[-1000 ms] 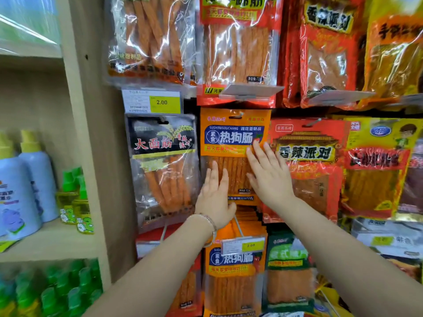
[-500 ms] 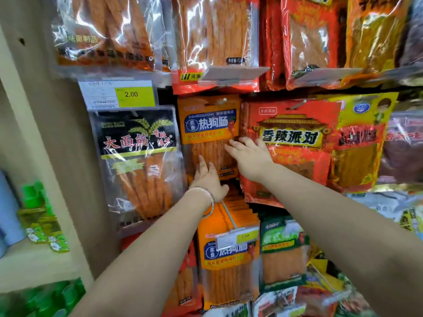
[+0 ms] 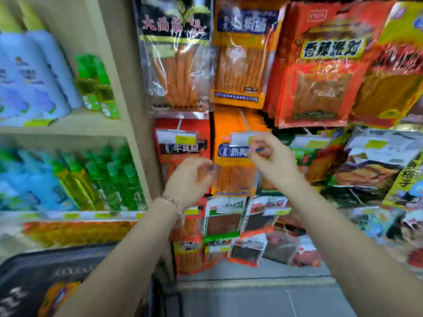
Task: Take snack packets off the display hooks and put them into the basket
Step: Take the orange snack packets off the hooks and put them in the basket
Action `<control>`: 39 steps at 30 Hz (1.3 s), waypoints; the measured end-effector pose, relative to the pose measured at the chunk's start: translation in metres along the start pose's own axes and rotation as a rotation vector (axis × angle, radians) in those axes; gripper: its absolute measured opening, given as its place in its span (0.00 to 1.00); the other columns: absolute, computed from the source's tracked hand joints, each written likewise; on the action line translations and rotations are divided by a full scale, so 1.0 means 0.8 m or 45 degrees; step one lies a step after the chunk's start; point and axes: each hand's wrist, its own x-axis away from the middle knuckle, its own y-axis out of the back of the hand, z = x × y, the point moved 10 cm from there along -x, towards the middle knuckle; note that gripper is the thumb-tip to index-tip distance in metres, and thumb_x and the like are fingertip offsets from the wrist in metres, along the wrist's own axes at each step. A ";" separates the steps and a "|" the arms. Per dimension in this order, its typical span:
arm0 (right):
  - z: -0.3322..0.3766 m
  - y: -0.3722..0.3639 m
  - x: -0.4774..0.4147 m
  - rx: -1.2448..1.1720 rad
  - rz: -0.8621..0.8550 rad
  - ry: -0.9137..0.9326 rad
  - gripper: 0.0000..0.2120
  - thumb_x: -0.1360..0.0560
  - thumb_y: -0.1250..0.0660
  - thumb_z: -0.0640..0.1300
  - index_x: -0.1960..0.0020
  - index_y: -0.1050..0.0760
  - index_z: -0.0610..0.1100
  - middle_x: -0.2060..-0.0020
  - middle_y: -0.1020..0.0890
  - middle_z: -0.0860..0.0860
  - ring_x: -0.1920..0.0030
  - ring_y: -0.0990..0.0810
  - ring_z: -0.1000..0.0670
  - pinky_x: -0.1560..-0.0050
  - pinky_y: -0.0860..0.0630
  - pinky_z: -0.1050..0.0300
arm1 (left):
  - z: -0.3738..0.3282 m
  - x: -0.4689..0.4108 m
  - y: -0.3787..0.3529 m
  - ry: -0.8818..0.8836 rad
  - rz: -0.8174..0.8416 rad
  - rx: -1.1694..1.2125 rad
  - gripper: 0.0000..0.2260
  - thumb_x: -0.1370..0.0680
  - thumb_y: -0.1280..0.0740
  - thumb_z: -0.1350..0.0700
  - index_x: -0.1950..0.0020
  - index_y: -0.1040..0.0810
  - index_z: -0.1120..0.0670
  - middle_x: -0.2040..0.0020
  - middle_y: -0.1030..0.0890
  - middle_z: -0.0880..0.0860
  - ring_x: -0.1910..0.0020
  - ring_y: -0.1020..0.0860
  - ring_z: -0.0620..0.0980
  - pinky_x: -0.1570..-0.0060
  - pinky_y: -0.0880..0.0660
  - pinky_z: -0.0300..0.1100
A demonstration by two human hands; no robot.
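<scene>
Both hands have dropped from the upper orange packet [image 3: 242, 65] to the one hanging on the hook below it, and the view has tilted down with them, so a dark basket [image 3: 68, 259] now shows at the lower left.

The right hand [image 3: 273, 161] has its thumb and fingers curled and pinched on the blue label near the top of the lower orange packet [image 3: 233, 177], just beneath a white and yellow price tag [image 3: 240, 138]. The left hand [image 3: 186, 179], with a bracelet [image 3: 174, 202] on its wrist, is curled at the packet's left edge. The blur hides whether it grips the packet or only touches it. The packet hangs against the display, between a red packet [image 3: 183, 149] on its left and a green one on its right.

The basket sits low beside the left forearm, and something orange [image 3: 58, 296] lies inside it. Left of the display, blue bottles [image 3: 27, 76] stand on a pale shelf [image 3: 75, 124], with green bottles [image 3: 109, 179] on the level below. Grey floor [image 3: 251, 300] shows under the lowest packets.
</scene>
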 end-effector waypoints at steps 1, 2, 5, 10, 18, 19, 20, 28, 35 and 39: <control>-0.011 -0.021 0.028 -0.057 0.050 -0.057 0.12 0.26 0.32 0.36 0.48 0.27 0.50 0.54 0.21 0.51 0.63 0.24 0.60 0.58 0.30 0.67 | 0.030 0.035 -0.010 0.115 0.045 -0.011 0.11 0.25 0.33 0.58 0.42 0.21 0.53 0.50 0.23 0.51 0.47 0.24 0.50 0.48 0.34 0.32; -0.023 -0.046 0.058 -0.107 0.122 -0.117 0.13 0.26 0.32 0.36 0.47 0.27 0.51 0.52 0.20 0.48 0.59 0.22 0.54 0.55 0.29 0.64 | 0.062 0.073 -0.020 0.245 0.099 -0.010 0.11 0.25 0.32 0.58 0.42 0.20 0.53 0.51 0.22 0.53 0.47 0.23 0.52 0.48 0.33 0.35; -0.051 -0.129 0.152 -0.150 0.409 -0.290 0.17 0.26 0.32 0.36 0.39 0.27 0.46 0.46 0.22 0.47 0.44 0.22 0.45 0.42 0.28 0.51 | 0.150 0.194 -0.045 0.609 0.258 0.014 0.14 0.25 0.35 0.57 0.42 0.21 0.60 0.46 0.20 0.61 0.46 0.22 0.58 0.49 0.30 0.43; -0.062 -0.262 0.307 -0.081 0.863 -0.442 0.24 0.26 0.31 0.37 0.32 0.32 0.38 0.34 0.27 0.43 0.33 0.30 0.47 0.34 0.38 0.63 | 0.269 0.394 -0.047 1.087 0.315 0.064 0.13 0.25 0.33 0.56 0.46 0.20 0.64 0.47 0.19 0.63 0.50 0.22 0.57 0.49 0.31 0.43; -0.057 -0.452 0.472 -0.078 1.278 -0.742 0.18 0.24 0.34 0.38 0.35 0.30 0.39 0.39 0.25 0.41 0.43 0.24 0.46 0.43 0.29 0.56 | 0.402 0.584 0.029 1.494 0.154 0.067 0.11 0.25 0.33 0.60 0.44 0.20 0.56 0.52 0.19 0.55 0.49 0.21 0.57 0.53 0.30 0.39; -0.053 -0.472 0.484 -0.067 1.319 -0.766 0.18 0.23 0.34 0.39 0.34 0.30 0.41 0.39 0.25 0.43 0.46 0.24 0.49 0.45 0.29 0.58 | 0.415 0.596 0.038 1.519 0.154 0.078 0.12 0.25 0.34 0.61 0.43 0.21 0.56 0.51 0.19 0.54 0.49 0.21 0.56 0.54 0.31 0.38; -0.048 -0.492 0.494 -0.064 1.346 -0.792 0.18 0.23 0.34 0.40 0.34 0.30 0.43 0.39 0.25 0.45 0.47 0.25 0.51 0.46 0.29 0.59 | 0.426 0.606 0.045 1.538 0.180 0.073 0.13 0.25 0.35 0.60 0.41 0.21 0.55 0.50 0.20 0.53 0.48 0.21 0.55 0.54 0.32 0.36; -0.058 -0.609 0.532 0.084 1.401 -1.101 0.20 0.23 0.35 0.46 0.32 0.34 0.47 0.39 0.26 0.48 0.46 0.25 0.52 0.48 0.30 0.59 | 0.518 0.609 0.064 1.465 0.542 0.195 0.13 0.24 0.37 0.59 0.52 0.25 0.39 0.50 0.19 0.48 0.54 0.21 0.45 0.52 0.24 0.39; -0.145 -0.682 0.529 0.213 1.352 -1.274 0.24 0.21 0.38 0.48 0.28 0.38 0.44 0.32 0.29 0.45 0.35 0.28 0.45 0.41 0.30 0.54 | 0.615 0.608 0.033 1.496 0.645 0.244 0.11 0.23 0.37 0.59 0.42 0.23 0.50 0.50 0.21 0.49 0.54 0.22 0.48 0.54 0.27 0.38; -0.199 -0.724 0.518 0.196 1.264 -1.267 0.24 0.22 0.35 0.47 0.29 0.35 0.42 0.35 0.27 0.45 0.35 0.28 0.45 0.40 0.29 0.52 | 0.656 0.614 0.004 1.540 0.667 0.248 0.11 0.22 0.38 0.56 0.40 0.25 0.49 0.51 0.24 0.46 0.57 0.24 0.44 0.60 0.30 0.35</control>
